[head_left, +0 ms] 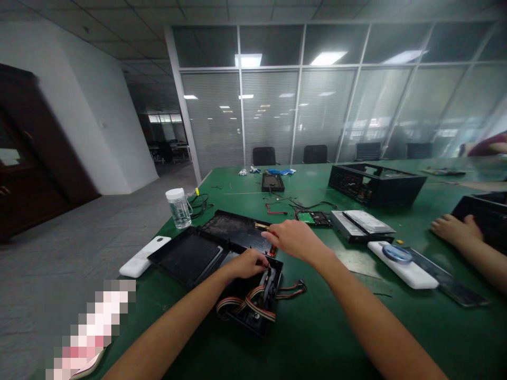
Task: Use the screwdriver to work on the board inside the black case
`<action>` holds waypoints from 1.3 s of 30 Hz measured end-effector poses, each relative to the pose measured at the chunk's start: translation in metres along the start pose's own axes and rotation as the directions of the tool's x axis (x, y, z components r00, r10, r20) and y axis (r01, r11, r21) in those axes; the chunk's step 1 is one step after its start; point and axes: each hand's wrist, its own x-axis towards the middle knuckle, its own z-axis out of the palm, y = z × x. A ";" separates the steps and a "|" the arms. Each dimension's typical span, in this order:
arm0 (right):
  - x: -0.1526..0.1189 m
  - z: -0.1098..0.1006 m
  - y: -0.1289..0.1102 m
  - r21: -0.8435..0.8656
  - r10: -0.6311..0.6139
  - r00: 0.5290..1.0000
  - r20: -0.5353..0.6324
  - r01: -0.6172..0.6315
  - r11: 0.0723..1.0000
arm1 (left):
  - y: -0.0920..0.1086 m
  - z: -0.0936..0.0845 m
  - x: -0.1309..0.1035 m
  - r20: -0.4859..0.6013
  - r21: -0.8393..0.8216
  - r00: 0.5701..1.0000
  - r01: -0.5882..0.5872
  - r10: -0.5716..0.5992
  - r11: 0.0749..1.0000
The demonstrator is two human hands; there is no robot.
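Note:
An opened black plastic case [186, 254] lies on the green table, with striped ribbon cables [253, 305] looping out of its near right part. My left hand [250, 264] is closed at that part, fingertips together beside the cables; what they pinch is too small to make out. Just above and to the right, my right hand [291, 238] is closed round a small tool with a brownish, metallic end [261, 226], which points left over the case. Something orange [273, 250] shows beneath the right hand.
A clear bottle [180, 211] and a white device [144, 257] stand left. Right are a silver drive [356, 224], a circuit board [312, 218], another white device [404, 266] and a black chassis [376, 186]. Another person's hand [457, 229] rests far right.

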 end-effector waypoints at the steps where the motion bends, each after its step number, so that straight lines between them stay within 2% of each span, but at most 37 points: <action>1: 0.001 0.001 0.003 -0.022 0.039 0.999 -0.006 -0.039 0.999 | 0.000 0.000 0.000 -0.001 0.003 1.000 -0.002 0.002 1.000; 3: 0.000 0.000 0.008 -0.009 0.046 0.999 -0.007 -0.046 0.999 | 0.000 -0.001 0.000 0.000 0.004 1.000 0.000 0.000 1.000; 7: -0.003 -0.003 0.016 0.122 -0.085 0.995 0.047 0.078 0.989 | -0.001 -0.001 0.001 -0.005 -0.005 1.000 -0.002 0.002 1.000; 11: -0.003 -0.004 0.017 0.088 0.017 0.999 0.040 -0.020 0.996 | -0.001 -0.002 0.000 -0.003 -0.003 1.000 -0.007 0.007 1.000; 15: -0.003 -0.003 0.016 0.109 -0.032 0.997 0.067 0.025 0.994 | -0.002 -0.003 0.001 0.007 -0.007 1.000 -0.013 0.013 1.000; 19: -0.004 -0.003 0.015 0.016 0.080 0.994 0.070 -0.082 0.997 | -0.004 -0.002 0.002 0.003 -0.016 1.000 -0.023 0.023 1.000; 23: -0.007 -0.007 0.012 0.131 -0.023 0.993 0.120 0.007 0.991 | -0.006 -0.001 0.002 -0.007 0.005 1.000 -0.020 0.020 1.000; 28: -0.008 -0.012 0.009 0.003 0.093 0.987 0.131 -0.094 0.996 | -0.005 -0.001 0.002 -0.001 0.030 1.000 -0.007 0.007 1.000; 32: -0.007 -0.014 0.010 0.102 0.002 0.986 0.167 -0.019 0.995 | -0.003 -0.001 0.002 -0.010 0.035 1.000 0.001 -0.001 0.999; 36: -0.008 -0.016 0.009 0.019 0.087 0.984 0.155 -0.091 0.996 | -0.002 -0.001 0.001 -0.009 0.023 1.000 -0.005 0.006 1.000; 39: -0.010 -0.017 0.009 0.098 0.035 0.987 0.156 -0.050 0.994 | -0.002 -0.001 0.002 -0.013 0.009 1.000 -0.006 0.006 1.000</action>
